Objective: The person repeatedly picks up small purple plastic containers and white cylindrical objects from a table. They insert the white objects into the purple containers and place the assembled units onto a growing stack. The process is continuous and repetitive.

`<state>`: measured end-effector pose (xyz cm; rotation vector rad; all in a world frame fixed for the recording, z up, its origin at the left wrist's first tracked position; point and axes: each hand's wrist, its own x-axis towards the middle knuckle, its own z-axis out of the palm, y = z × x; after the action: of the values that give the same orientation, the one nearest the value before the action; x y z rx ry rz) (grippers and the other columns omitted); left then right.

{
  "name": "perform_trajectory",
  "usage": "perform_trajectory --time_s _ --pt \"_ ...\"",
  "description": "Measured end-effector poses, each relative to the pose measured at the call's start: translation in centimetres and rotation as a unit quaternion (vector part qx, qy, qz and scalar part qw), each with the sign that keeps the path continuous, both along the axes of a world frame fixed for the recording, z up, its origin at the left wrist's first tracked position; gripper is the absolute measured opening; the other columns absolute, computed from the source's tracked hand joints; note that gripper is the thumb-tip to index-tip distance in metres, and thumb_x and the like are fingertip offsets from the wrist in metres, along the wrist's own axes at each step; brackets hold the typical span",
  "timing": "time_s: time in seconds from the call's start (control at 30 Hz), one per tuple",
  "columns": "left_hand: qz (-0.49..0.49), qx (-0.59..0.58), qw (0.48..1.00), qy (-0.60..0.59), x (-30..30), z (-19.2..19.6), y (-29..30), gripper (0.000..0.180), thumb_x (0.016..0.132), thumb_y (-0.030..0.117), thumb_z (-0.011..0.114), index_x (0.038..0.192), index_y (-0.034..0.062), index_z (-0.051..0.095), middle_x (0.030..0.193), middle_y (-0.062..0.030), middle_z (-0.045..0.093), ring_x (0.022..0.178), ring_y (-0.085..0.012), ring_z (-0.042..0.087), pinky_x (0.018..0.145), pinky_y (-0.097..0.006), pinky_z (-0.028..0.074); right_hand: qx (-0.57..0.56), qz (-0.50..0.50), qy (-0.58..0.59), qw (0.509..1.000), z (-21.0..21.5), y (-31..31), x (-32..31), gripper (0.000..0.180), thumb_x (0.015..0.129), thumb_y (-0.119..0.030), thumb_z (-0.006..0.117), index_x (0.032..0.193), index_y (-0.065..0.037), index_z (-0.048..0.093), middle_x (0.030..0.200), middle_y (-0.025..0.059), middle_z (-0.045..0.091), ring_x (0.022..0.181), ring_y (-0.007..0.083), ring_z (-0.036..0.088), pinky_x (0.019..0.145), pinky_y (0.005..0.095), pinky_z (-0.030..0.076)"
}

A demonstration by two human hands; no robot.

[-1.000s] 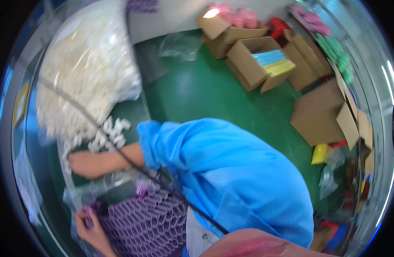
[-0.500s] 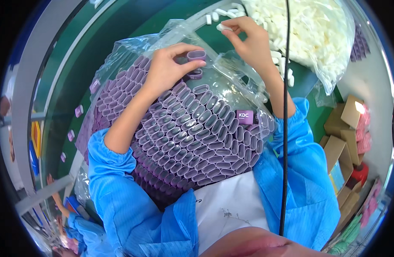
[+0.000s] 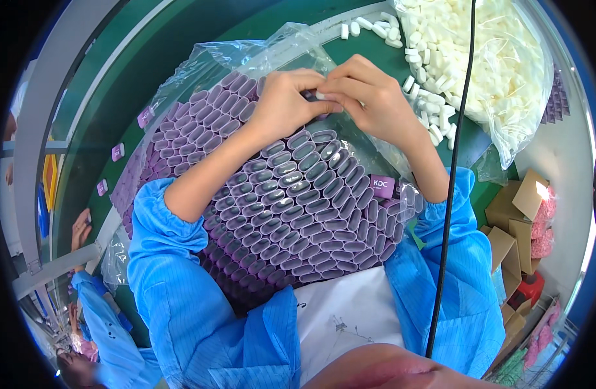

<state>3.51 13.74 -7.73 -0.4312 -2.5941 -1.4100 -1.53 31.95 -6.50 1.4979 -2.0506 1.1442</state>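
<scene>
The left hand pinches a small purple cup between thumb and fingers. The right hand pinches a little white piece right at the cup. The fingertips hide part of both, so I cannot tell if the white piece is inside. The cup and the piece are up at the far side of the big group of purple cups, in the middle. The two hands are close together, maybe so one can keep the cup steady while the other holds the piece.

The other cups stand tight side by side, most with open tops up, so they probably prop each other up. One purple cup lies on its side at the right. A clear bag spreads out on the far side. The big bag of white pieces sits far right, likely so the right hand can reach it easily.
</scene>
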Motion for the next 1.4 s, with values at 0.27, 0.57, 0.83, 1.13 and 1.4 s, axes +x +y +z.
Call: perform_trajectory --time_s 0.27,0.57,0.83,1.13,1.4 --pt "0.032 0.036 0.987 0.152 -0.2 -0.7 0.2 0.024 0.072 0.012 0.078 0.093 0.0042 0.071 0.089 -0.0079 0.068 0.073 -0.0146 0.064 0.064 -0.026 0.049 -0.011 -0.001 0.004 1.000 0.9 0.3 0.2 0.023 0.069 0.001 0.071 0.090 -0.005 0.067 0.087 0.0064 0.061 0.079 0.0241 0.057 0.066 0.0337 0.049" --pt "0.041 0.142 0.985 0.086 -0.1 -0.9 0.5 0.026 0.070 0.007 0.079 0.095 0.0042 0.071 0.089 -0.0041 0.066 0.073 -0.0104 0.061 0.065 -0.023 0.049 -0.035 -0.037 -0.043 0.998 0.8 0.5 0.0 0.019 0.074 0.005 0.068 0.091 -0.002 0.067 0.087 0.0080 0.063 0.079 0.0232 0.059 0.065 0.0328 0.049" --pt "0.041 0.148 0.986 0.064 0.2 -0.4 0.4 0.028 0.071 0.003 0.077 0.098 0.0042 0.071 0.094 -0.0038 0.065 0.082 -0.0103 0.061 0.070 -0.023 0.049 -0.051 -0.021 0.041 0.998 0.7 -0.1 0.4 0.022 0.073 0.005 0.069 0.093 -0.002 0.068 0.088 0.0078 0.062 0.075 0.0233 0.058 0.064 0.0320 0.048" --pt "-0.013 0.239 0.971 -0.017 0.0 -0.5 0.4 0.029 0.074 0.008 0.078 0.102 0.0041 0.071 0.091 -0.0013 0.065 0.070 -0.0035 0.054 0.060 -0.019 0.044 -0.146 0.025 -0.188 0.971 -0.7 0.6 -0.4 0.017 0.076 0.003 0.069 0.093 0.000 0.069 0.091 0.0105 0.066 0.082 0.0212 0.064 0.069 0.0272 0.050" --pt "-0.044 0.313 0.944 -0.095 -0.1 -0.4 0.0 0.026 0.080 0.008 0.073 0.104 -0.0001 0.068 0.095 -0.0028 0.065 0.080 -0.0071 0.061 0.069 -0.021 0.049 -0.085 0.018 -0.038 0.996 -0.1 0.7 -0.4 0.013 0.076 0.002 0.069 0.089 0.001 0.067 0.091 0.0112 0.065 0.079 0.0235 0.062 0.067 0.0304 0.050"
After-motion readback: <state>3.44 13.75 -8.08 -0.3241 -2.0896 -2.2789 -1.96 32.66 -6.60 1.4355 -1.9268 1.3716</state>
